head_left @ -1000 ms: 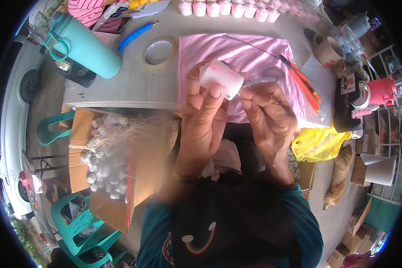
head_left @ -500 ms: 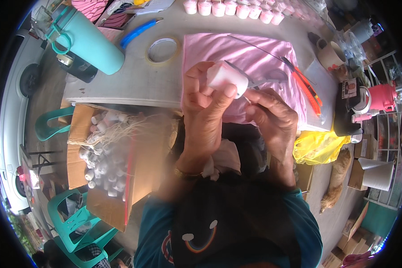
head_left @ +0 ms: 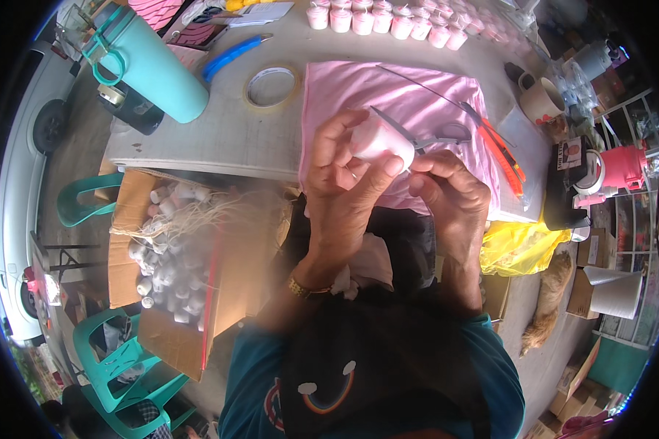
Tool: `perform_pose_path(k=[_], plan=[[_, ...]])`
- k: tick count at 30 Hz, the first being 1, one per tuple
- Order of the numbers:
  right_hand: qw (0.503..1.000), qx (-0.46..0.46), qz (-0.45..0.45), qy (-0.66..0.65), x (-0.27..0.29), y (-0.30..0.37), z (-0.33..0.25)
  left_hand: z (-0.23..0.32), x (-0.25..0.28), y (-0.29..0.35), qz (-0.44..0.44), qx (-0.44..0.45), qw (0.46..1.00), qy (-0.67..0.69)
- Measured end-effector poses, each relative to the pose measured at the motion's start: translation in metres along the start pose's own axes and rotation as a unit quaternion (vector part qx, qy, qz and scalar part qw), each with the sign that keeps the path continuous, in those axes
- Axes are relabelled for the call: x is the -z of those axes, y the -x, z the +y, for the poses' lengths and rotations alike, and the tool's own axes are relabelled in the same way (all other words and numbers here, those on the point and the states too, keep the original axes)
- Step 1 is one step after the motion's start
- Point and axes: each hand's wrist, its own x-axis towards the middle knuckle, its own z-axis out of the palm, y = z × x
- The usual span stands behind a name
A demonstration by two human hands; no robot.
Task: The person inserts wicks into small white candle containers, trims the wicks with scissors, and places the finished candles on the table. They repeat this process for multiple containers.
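My left hand is closed around a small pale pink and white candle, held tilted above the folded pink cloth. Thumb and fingers grip its sides. At the candle's lower right end, my right hand has its thumb and forefinger pinched together. Whatever lies between those fingertips is too small to make out. Just behind the candle, a pair of grey-handled scissors rests on the cloth. An orange-handled tool with a long thin rod lies at the cloth's right side.
Rows of pink candles stand at the table's far side. To the left are a tape roll, a blue cutter and a teal tumbler. A cardboard box below holds many white candles. A mug stands right.
Both hands and the candle have shifted slightly right relative to my body, and the candle has turned a little. The view has tilted slightly. The hold on the candle is unchanged.
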Motion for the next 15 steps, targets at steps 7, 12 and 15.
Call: perform_pose_path(k=[7,12,15], plan=[[0.993,-0.033,0.032,-0.11,-0.0023,-0.0009,0.0035,0.0005,-0.0012,0.0033,-0.006,0.006,1.0,0.012],[0.995,-0.054,0.028,-0.074,-0.0031,0.0014,0.0012,0.0018,-0.001,0.0027,0.0,0.0,1.0,0.004],[0.999,-0.031,0.014,-0.023,-0.0016,0.0007,-0.0003,0.0008,-0.0011,0.0028,0.0,-0.004,1.0,0.012]])
